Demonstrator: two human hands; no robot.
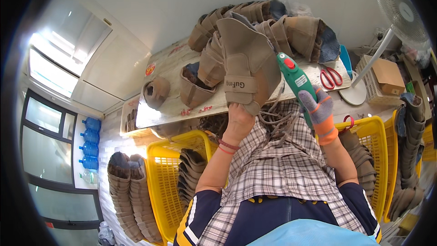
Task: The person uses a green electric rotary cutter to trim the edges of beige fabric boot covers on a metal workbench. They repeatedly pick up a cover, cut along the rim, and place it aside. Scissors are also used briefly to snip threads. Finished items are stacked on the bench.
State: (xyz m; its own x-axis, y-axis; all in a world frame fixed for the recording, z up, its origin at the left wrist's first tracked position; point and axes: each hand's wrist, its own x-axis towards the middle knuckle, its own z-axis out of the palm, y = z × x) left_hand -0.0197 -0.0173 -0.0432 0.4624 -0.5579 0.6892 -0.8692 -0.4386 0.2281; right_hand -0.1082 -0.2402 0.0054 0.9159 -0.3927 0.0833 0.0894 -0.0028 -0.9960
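My bare left hand (pixel 240 120) grips the lower end of a brown shoe upper (pixel 248 59) with a strap across it, holding it up in front of me. In a grey and orange glove, my right hand (pixel 321 111) is closed round a green handheld power tool (pixel 295 76) with a red button. The tool's tip is close to the upper's right edge; whether they touch I cannot tell. Strips of brown trimming (pixel 277 120) lie on my checked apron (pixel 282 168) below the upper.
Stacked brown uppers (pixel 296 34) and a single upper (pixel 156 93) lie on the worktable (pixel 170 64). Red-handled scissors (pixel 331 78) rest at its right, near a fan (pixel 403 13). Yellow baskets (pixel 157 173) with more uppers stand at both sides of me.
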